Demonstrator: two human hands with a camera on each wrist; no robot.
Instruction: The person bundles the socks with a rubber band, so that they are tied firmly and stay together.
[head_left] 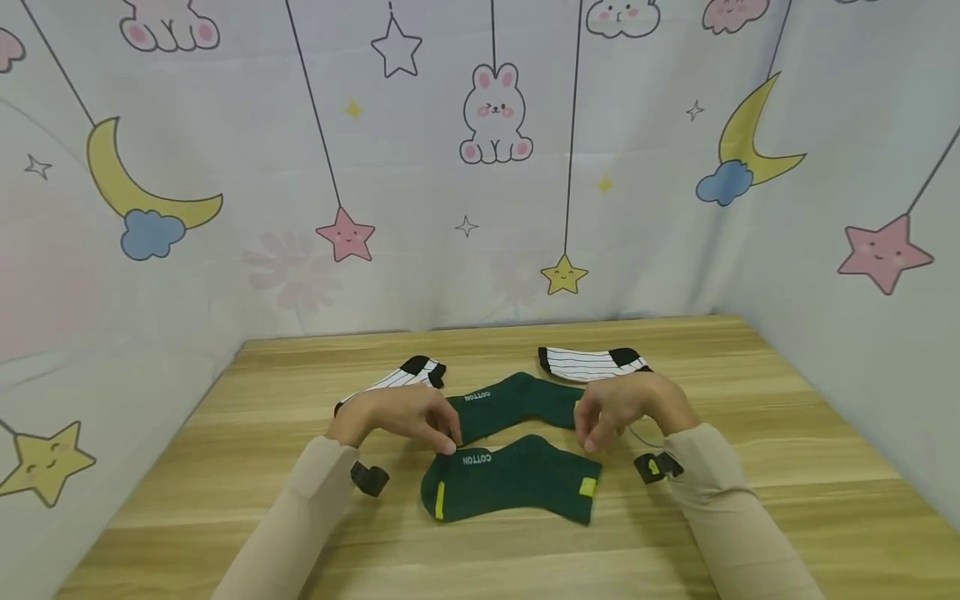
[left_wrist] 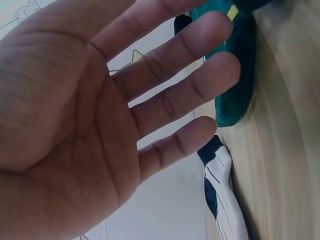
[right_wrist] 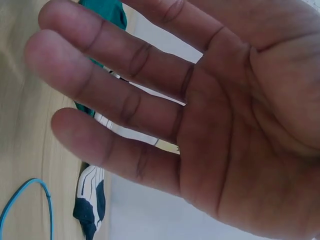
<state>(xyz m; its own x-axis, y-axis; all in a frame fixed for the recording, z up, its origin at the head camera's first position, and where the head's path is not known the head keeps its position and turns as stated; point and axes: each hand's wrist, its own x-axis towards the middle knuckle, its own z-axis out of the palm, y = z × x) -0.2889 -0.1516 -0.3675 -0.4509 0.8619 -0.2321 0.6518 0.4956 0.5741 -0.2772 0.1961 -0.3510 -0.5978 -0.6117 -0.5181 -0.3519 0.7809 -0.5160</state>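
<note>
Two dark green socks lie flat, one behind the other. The front sock (head_left: 510,479) bears white COTTON lettering and yellow patches at both ends. Behind it, the second green sock (head_left: 517,404) is partly covered by both hands. My left hand (head_left: 408,412) hovers at the left end of the pair, fingertips right at the front sock's top edge. At the opposite end, my right hand (head_left: 621,404) hangs over the back sock's cuff, fingers pointing down. Both wrist views show loosely extended fingers and bare palms; the left thumb and index tips are out of frame there.
Farther back lie two white striped socks with black parts, a left one (head_left: 401,375) and a right one (head_left: 588,364). A thin blue cord (right_wrist: 31,186) loops beside my right hand. The wooden table (head_left: 757,492) meets a patterned cloth backdrop (head_left: 435,292).
</note>
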